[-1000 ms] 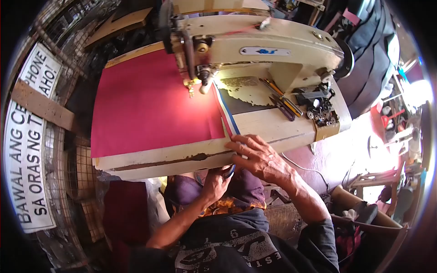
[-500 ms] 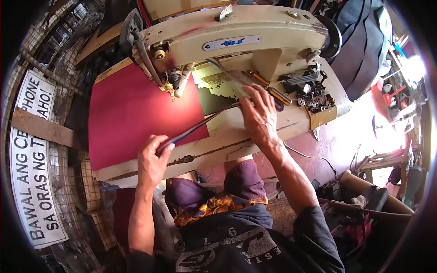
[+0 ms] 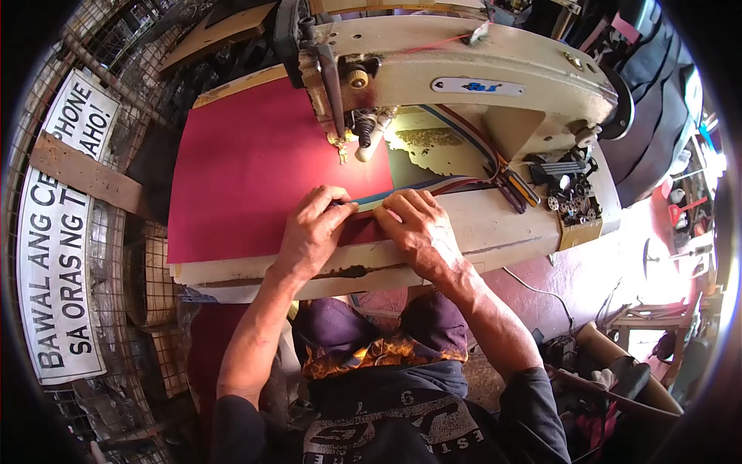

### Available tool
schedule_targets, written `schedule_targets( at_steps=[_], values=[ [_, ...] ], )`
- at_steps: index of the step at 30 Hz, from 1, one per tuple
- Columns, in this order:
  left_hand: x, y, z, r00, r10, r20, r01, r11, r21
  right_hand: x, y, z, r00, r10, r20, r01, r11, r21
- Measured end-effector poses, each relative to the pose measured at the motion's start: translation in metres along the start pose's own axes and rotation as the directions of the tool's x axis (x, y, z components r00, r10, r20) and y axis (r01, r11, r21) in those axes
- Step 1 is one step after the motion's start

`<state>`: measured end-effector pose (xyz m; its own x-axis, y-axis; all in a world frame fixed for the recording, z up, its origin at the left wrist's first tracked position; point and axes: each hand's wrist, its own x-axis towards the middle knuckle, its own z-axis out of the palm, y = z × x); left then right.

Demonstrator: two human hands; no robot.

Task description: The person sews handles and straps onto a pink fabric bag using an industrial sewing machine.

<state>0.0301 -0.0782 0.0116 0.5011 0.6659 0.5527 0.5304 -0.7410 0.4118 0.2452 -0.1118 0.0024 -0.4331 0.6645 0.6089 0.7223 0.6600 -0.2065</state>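
A striped strap [image 3: 457, 182] in blue, red and pale tones runs between my hands and loops back under the arm of the sewing machine [image 3: 410, 66]. My left hand [image 3: 313, 232] is closed on its end, fingertips pinching it just above the red sheet [image 3: 247, 174]. Close beside it, my right hand [image 3: 423, 232] also grips the strap, thumb and fingers pressed on it near the sheet's right edge. The red sheet lies flat under the machine's needle area [image 3: 343, 147], where a lamp lights it. My fingers hide part of the strap.
Right of my right hand lie an orange-and-black handled tool [image 3: 522, 184] and a cardboard box [image 3: 580, 234] with bobbins and small black parts. A wire mesh with a lettered sign [image 3: 66, 232] stands at left. Dark sheets [image 3: 657, 100] hang at the back right.
My hands have come closer together, over the red sheet's front edge. The strap now lies flatter with its coloured stripes showing. The camera view has shifted, so the machine appears further right.
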Motion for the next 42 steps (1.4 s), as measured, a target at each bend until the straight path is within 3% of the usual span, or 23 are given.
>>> schedule_targets(
  at_steps=[7,10,11,12,16,21,25,29,30,34,42],
  values=[
    [0.022,-0.039,-0.013,0.988,0.113,0.110,-0.113,0.994,0.001,0.019,-0.002,0.000,0.987,0.088,0.135,-0.080,0.995,-0.065],
    [0.037,-0.038,-0.006,0.965,0.203,0.168,-0.202,0.979,-0.023,0.031,0.014,0.011,0.994,-0.069,0.089,0.062,0.995,0.081],
    [0.039,-0.042,-0.006,0.971,0.177,0.164,-0.175,0.984,-0.023,0.034,0.021,0.015,0.990,-0.132,0.059,0.123,0.984,0.133],
    [0.040,-0.045,-0.007,0.976,0.150,0.161,-0.148,0.989,-0.022,0.035,0.027,0.013,0.979,-0.155,0.130,0.135,0.979,0.150],
    [0.036,-0.059,-0.014,0.993,0.038,0.113,-0.034,0.999,-0.040,0.035,0.036,0.009,0.960,-0.160,0.232,0.115,0.974,0.195],
    [0.022,-0.056,-0.022,0.989,0.020,0.148,-0.013,0.999,-0.049,0.032,0.041,0.013,0.969,-0.164,0.185,0.127,0.972,0.196],
    [0.021,-0.050,-0.021,0.985,0.109,0.131,-0.111,0.994,0.007,0.033,0.040,0.013,0.972,-0.140,0.188,0.102,0.974,0.200],
    [0.022,-0.050,-0.025,0.960,0.191,0.206,-0.201,0.979,0.027,0.031,0.042,0.017,0.973,-0.139,0.185,0.096,0.970,0.223],
    [0.021,-0.052,-0.027,0.943,0.192,0.271,-0.210,0.977,0.039,0.031,0.042,0.017,0.973,-0.134,0.190,0.087,0.968,0.234],
    [0.016,-0.059,-0.030,0.944,0.182,0.276,-0.205,0.977,0.055,0.032,0.042,0.014,0.964,-0.081,0.252,0.004,0.956,0.295],
    [0.016,-0.063,-0.036,0.893,0.194,0.406,-0.237,0.970,0.058,0.031,0.046,0.017,0.971,-0.102,0.214,0.033,0.951,0.306]
  ],
)
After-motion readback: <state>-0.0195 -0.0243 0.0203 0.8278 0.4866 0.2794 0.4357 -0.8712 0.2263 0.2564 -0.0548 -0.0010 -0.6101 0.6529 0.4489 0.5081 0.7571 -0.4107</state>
